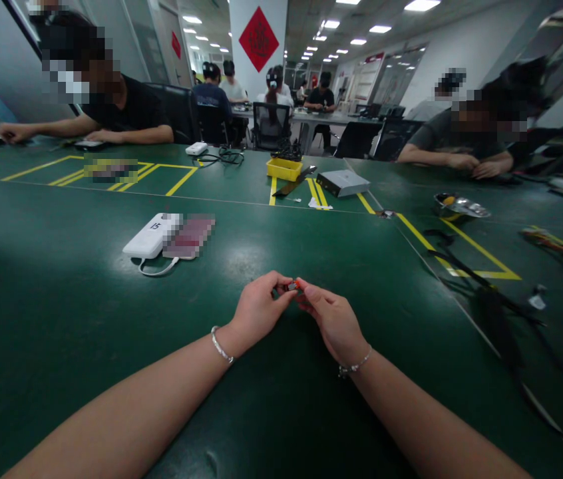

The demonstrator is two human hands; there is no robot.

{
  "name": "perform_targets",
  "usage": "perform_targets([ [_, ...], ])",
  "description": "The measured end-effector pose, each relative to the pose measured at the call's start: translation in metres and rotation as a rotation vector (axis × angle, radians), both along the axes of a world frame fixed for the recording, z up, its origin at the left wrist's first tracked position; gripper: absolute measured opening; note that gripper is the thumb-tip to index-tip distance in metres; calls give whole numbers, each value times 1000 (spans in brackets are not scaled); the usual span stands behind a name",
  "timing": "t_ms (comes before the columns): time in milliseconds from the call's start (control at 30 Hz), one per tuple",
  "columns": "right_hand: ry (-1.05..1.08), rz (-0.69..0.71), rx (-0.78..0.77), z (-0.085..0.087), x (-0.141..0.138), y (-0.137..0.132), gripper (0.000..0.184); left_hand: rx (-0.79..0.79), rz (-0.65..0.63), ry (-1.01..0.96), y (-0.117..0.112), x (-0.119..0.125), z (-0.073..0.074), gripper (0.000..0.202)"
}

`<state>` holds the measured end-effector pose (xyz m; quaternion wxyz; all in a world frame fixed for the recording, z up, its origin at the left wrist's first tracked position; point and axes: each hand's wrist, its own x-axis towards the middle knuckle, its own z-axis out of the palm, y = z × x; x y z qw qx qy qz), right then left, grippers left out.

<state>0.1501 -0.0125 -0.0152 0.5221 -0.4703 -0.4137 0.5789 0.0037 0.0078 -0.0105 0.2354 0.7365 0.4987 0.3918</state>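
Over the middle of the green table (196,392), my left hand (257,307) and my right hand (335,320) meet fingertip to fingertip. Between them is a tiny silvery piece with an orange-red part (292,286), too small for me to tell its kind. My left thumb and index finger pinch its silvery side. On the orange-red side, my right thumb and fingers are closed, partly hiding it. A bracelet circles each wrist. Farther off to the left lie a white power bank (148,238) marked 15 and a pixelated phone-like slab (189,238), with a white cable (159,273) looping in front.
Ahead stand a yellow bin (284,170) of dark cables and a grey box (343,183). Black cables (496,319) trail along the right side. Beyond them is a shiny silvery item (464,206). Co-workers sit at the far left (134,110) and far right (441,150).
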Motion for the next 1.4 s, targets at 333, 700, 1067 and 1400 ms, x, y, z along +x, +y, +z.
perform_targets([
  [333, -387, -109, 129, 10, 19, 15, 19, -61, -181, 30, 0, 3, -2, 36],
  [700, -1453, -583, -244, 15, 188, 34, 27, -69, -78, 241, 6, -5, -4, 22],
  [1067, -1597, -614, -362, 6, 202, 25, 28, -17, -165, 384, 6, -7, -5, 20],
  [1400, -1601, -5, 569, 8, 79, 27, 42, 15, -190, 377, 6, -7, -7, 37],
])
